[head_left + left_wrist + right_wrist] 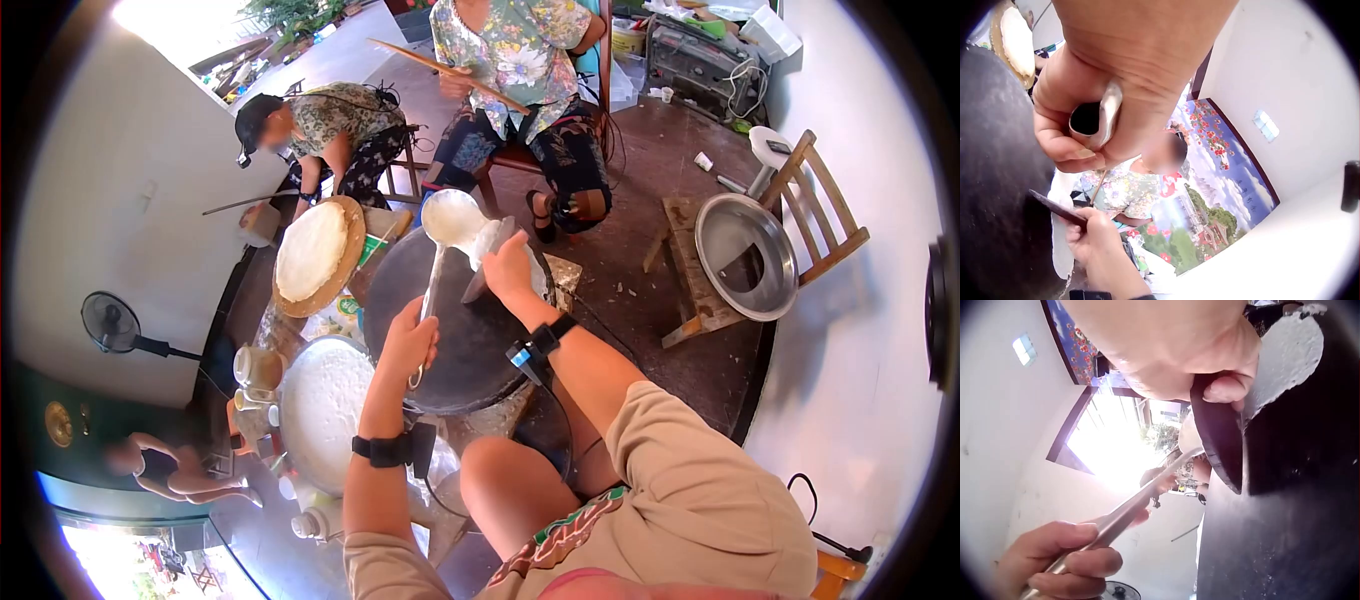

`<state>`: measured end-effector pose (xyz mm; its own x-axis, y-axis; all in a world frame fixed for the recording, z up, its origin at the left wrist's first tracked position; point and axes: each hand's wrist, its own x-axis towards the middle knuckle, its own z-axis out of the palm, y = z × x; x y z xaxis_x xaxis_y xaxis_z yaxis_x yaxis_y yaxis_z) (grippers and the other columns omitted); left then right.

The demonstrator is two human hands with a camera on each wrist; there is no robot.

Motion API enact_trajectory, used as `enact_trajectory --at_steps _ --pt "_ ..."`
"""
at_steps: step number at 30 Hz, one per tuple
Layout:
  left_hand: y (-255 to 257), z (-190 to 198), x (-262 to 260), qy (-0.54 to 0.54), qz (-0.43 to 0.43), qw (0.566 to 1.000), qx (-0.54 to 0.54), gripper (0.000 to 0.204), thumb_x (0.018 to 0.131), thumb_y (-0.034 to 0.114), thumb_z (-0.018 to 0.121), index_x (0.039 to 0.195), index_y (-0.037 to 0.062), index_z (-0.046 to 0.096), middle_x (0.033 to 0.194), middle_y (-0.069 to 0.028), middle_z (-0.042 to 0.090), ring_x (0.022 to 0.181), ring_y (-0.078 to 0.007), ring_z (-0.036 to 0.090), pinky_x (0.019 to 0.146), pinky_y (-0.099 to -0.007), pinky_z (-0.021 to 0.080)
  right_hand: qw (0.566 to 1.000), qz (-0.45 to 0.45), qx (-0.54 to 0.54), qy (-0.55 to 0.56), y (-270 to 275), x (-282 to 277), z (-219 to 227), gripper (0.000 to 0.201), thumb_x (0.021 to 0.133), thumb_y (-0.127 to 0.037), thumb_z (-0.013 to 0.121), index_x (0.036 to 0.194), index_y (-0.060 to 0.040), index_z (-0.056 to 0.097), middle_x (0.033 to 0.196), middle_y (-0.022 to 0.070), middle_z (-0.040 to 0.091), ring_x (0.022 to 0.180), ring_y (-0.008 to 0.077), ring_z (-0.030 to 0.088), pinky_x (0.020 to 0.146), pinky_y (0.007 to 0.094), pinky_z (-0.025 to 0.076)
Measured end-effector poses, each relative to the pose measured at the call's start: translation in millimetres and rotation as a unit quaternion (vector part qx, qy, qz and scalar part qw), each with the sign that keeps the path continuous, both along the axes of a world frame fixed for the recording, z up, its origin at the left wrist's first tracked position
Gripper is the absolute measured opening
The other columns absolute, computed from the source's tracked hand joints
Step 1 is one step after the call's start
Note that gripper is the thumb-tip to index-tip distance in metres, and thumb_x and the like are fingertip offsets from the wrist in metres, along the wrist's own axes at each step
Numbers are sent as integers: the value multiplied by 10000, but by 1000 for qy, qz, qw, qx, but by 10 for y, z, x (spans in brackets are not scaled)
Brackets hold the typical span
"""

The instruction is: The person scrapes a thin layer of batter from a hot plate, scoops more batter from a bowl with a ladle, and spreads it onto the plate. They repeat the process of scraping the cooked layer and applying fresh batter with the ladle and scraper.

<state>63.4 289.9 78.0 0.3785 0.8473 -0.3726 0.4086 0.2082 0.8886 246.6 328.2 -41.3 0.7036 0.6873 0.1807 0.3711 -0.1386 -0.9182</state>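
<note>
The left hand [408, 340] reaches forward over the near edge of the round black griddle [470, 350], fingers curled around the end of a metal ladle [440, 250] whose long handle points away towards the far rim, its bowl full of white batter. The right hand [510, 268], arm stretched across the griddle, grips a dark flat spreader [485, 262] standing on edge beside the ladle's bowl, in the white batter [540, 275] at the far rim.

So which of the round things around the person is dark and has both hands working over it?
The dark round griddle in the middle: the left hand holds a ladle over it, the right hand a flat spreader. The others hold white batter or are bare metal.
</note>
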Motion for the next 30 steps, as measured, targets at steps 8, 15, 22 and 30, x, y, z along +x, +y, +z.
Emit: enact_trajectory --at_steps 8,15,22,30 --pt "50 -43 -23 3 42 999 7 348 810 54 438 1152 46 508 607 -19 472 393 -98 434 342 -254 345 998 21 -57 -24 -37 -30 134 704 775 -112 529 1319 119 147 946 288 599 823 436 590 723 485 468" --pt "120 -116 -28 3 71 997 26 344 820 59 440 1159 35 496 606 -16 468 383 -96 425 334 -254 343 996 1 -82 -47 -24 39 331 678 791 -81 487 1321 146 132 888 291 606 793 424 597 682 472 470" --pt "130 -212 -58 26 91 994 60 307 781 78 446 1073 19 522 606 -48 495 401 -128 471 366 -281 375 992 69 -100 -44 413 -361 258 686 821 -151 442 1327 163 101 903 297 604 792 418 601 689 489 467" --pt "115 -149 -102 35 112 991 72 331 780 89 448 1098 36 525 609 -52 506 430 -138 490 402 -292 399 992 42 -112 -35 356 -258 346 658 820 -141 472 1316 163 164 934 291 602 807 425 596 702 489 466"
